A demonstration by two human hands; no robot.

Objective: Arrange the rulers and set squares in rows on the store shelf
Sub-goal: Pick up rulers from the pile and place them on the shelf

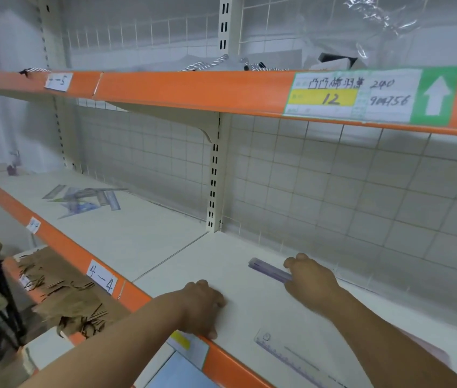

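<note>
The shelf is cream white with an orange front strip. The ruler is clear purple. The label is white, yellow and green, with a white arrow. The back grid shows pale squares.

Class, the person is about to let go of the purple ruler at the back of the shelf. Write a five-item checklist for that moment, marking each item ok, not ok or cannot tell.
1. Grip: the right hand holds the purple ruler by its near end. Ok.
2. Ruler lying flat on the shelf: cannot tell, the picture is blurred there.
3. Ruler running along the back mesh: ok.
4. Left hand out of the way, resting at the front edge: ok.
5. Other pieces sorted: not ok. The pile at far left is jumbled, and a clear ruler lies alone near the front.
</note>
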